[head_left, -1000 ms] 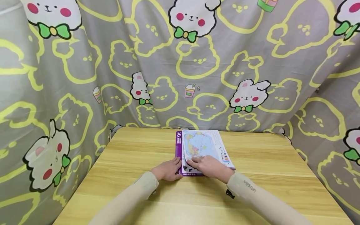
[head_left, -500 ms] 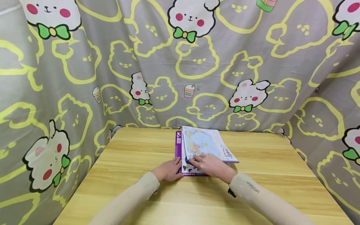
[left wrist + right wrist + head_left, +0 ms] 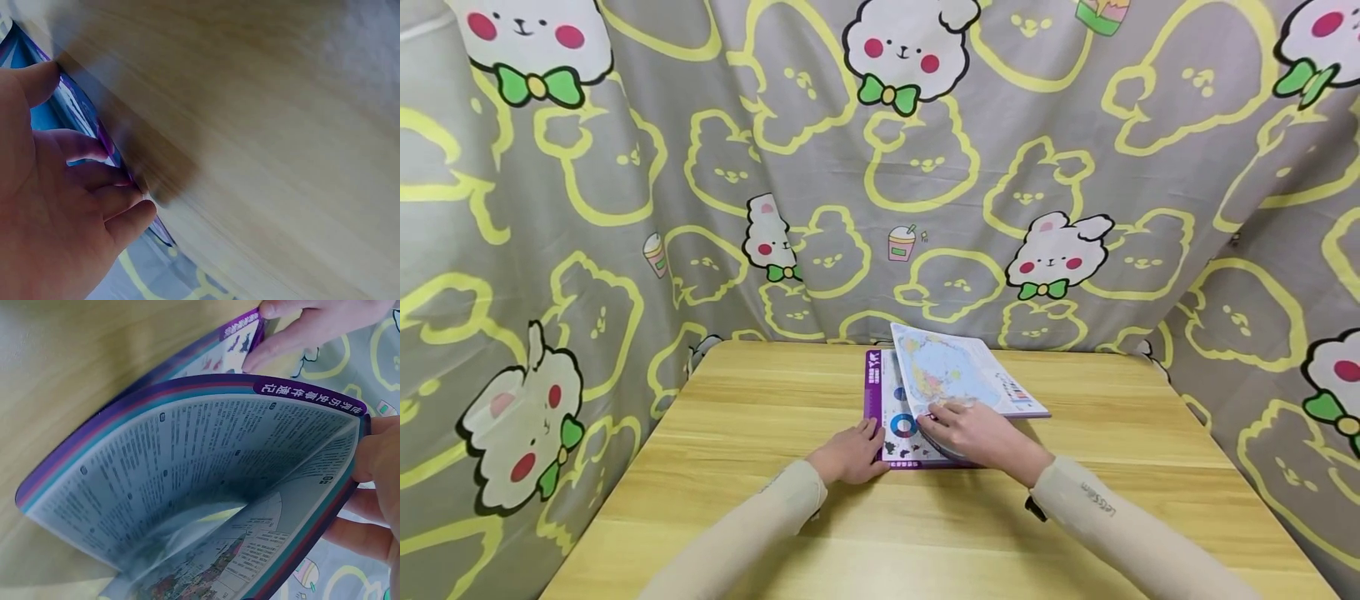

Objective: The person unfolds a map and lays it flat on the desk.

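A thin book with a purple spine (image 3: 874,392) lies at the middle back of the wooden table (image 3: 760,433). Its map-printed top page (image 3: 958,375) stands lifted and curled. My right hand (image 3: 973,429) pinches that page at its near edge; in the right wrist view the raised page (image 3: 206,481) shows dense print, with my fingers (image 3: 375,459) on its edge. My left hand (image 3: 850,454) lies flat with straight fingers pressing the book's near left corner (image 3: 103,140).
A grey curtain (image 3: 625,167) printed with yellow outlines and white bears hangs round the back and both sides of the table. Bare wood stretches left, right and in front of the book.
My right hand has lifted the map page off the book and drawn it up and to the right, baring the page beneath. The left hand has stayed in place.
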Demonstrator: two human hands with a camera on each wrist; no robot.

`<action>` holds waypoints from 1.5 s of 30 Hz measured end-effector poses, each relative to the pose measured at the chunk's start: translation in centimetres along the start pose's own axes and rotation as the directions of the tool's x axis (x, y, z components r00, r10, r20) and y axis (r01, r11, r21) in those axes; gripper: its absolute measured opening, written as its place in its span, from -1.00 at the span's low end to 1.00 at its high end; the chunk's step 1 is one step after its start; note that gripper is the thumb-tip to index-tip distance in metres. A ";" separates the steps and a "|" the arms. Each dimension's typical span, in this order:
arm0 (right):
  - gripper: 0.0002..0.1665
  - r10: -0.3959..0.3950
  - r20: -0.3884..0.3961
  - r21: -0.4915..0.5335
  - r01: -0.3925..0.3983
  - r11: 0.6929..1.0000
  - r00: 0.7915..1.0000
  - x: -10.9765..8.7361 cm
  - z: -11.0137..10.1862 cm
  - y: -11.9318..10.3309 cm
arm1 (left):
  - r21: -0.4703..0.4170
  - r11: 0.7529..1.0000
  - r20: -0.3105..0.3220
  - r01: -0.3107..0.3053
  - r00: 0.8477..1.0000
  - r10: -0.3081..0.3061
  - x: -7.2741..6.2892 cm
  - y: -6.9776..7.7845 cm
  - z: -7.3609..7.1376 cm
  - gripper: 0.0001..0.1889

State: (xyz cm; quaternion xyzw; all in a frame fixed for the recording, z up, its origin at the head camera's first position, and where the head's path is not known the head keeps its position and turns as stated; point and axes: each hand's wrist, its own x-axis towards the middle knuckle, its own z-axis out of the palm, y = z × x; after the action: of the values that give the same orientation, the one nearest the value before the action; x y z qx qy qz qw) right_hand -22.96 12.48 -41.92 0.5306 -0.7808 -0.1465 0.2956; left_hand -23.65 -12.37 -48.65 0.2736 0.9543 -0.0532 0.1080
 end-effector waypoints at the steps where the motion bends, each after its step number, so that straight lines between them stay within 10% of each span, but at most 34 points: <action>1: -0.53 0.004 0.010 -0.003 -0.004 1.000 1.000 -0.1 -0.2 0.1 | -0.005 1.000 0.004 0.004 1.000 -0.004 0.0 0.0 0.0 -0.26; 16: -0.41 0.062 0.107 -0.007 -0.062 0.998 0.992 -1.3 -2.6 1.4 | -0.047 0.999 0.014 0.024 1.000 -0.024 -0.2 -0.9 0.3 -0.26; 45: -0.32 0.173 -0.062 0.120 -0.165 0.979 0.983 -4.4 -3.7 3.8 | -0.125 0.991 0.026 0.050 0.999 -0.047 -1.4 -2.7 0.5 -0.27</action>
State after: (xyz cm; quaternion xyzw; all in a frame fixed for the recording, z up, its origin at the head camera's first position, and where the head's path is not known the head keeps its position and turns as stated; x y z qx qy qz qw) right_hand -22.34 18.27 -38.36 0.4832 -0.8191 -0.0566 0.3040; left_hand -23.84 -15.49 -48.65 0.2421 0.9608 0.0014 0.1348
